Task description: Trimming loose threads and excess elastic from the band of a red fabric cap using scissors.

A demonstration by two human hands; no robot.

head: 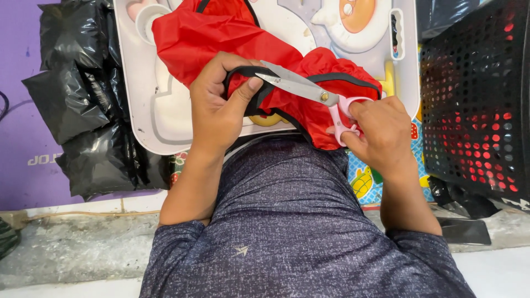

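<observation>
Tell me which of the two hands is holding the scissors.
The right hand, its fingers through the pink handles of the scissors. The left hand instead pinches the black trim on the red fabric.

Bright red fabric (221,33) with black trim (259,102). The scissors (309,91) have silver blades and pale pink handles. White tray (165,118) underneath with an orange cartoon pattern, shiny black plastic bags (83,105) on a purple mat (22,138), black perforated crate (475,99) glowing red through the holes.
</observation>
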